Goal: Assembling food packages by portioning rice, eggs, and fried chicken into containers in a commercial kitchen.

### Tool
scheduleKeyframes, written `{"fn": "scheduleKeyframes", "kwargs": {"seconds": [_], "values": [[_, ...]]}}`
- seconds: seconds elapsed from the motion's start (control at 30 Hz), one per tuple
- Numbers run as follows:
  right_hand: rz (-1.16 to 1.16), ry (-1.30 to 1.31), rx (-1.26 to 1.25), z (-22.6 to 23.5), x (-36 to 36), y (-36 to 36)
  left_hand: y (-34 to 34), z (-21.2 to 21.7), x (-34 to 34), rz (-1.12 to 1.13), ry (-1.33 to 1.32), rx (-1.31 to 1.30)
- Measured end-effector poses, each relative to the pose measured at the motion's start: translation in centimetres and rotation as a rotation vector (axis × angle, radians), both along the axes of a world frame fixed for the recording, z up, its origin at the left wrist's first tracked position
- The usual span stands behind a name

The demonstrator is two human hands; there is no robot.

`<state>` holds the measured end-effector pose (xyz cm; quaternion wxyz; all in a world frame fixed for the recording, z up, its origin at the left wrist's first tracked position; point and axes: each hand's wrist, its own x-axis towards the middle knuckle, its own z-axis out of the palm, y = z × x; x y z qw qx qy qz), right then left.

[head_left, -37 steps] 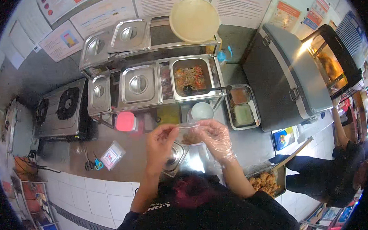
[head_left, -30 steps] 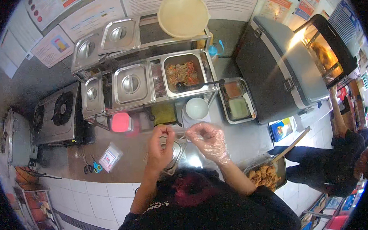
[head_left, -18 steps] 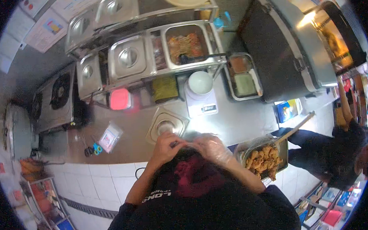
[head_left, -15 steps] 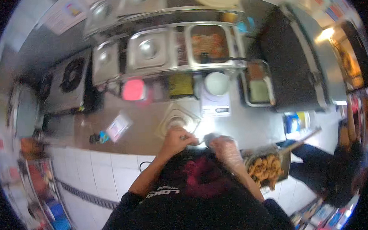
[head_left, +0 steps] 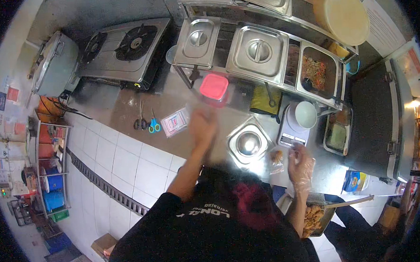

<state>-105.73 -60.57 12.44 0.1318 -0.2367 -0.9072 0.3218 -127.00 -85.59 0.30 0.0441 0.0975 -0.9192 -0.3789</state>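
My left hand [head_left: 203, 126] is bare and blurred by motion, over the counter just below a pink-lidded tub [head_left: 214, 86]; its fingers are hard to make out. My right hand [head_left: 301, 168] wears a clear plastic glove. Its bent fingers are apart in front of the kitchen scale [head_left: 293, 138], and nothing shows in them. A pale bowl [head_left: 305, 115] stands on that scale. Between my hands lies a shiny round metal bowl [head_left: 247, 143] in a squarish tray. A small clear bag with brown food [head_left: 277, 160] rests on the counter beside it.
On the left are black scissors [head_left: 140, 121], blue scissors [head_left: 154, 125], a white packet [head_left: 175, 122] and a gas stove [head_left: 127, 52]. Lidded steel pans [head_left: 258, 52] line the rack behind. A container of fried food [head_left: 314, 220] is by my right forearm, near another person [head_left: 362, 222].
My hands were close together in front of me and have parted, left toward the pink-lidded tub, right toward the scale. The small food bag now shows on the counter. The view has turned left.
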Motion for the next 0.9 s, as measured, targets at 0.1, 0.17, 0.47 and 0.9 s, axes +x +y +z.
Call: {"fn": "scheduleKeyframes", "kwargs": {"seconds": [0.1,0.17,0.47,0.9], "values": [[0.147,0.009,-0.100,0.1,-4.1,-3.9,-7.5,-3.5,-3.3,0.053,0.253,-0.456],[0.302,0.030,-0.143,-1.2,-6.5,-6.1,-9.6,-2.9,-4.9,-0.048,-0.188,-0.321],[0.502,0.017,-0.169,-4.6,-15.4,-15.3,-15.2,-4.9,-5.4,-0.507,0.346,-0.184],[0.575,0.257,-0.154,-11.2,-13.7,-17.7,-13.6,-0.5,-15.0,-1.383,-0.410,-0.599]]}}
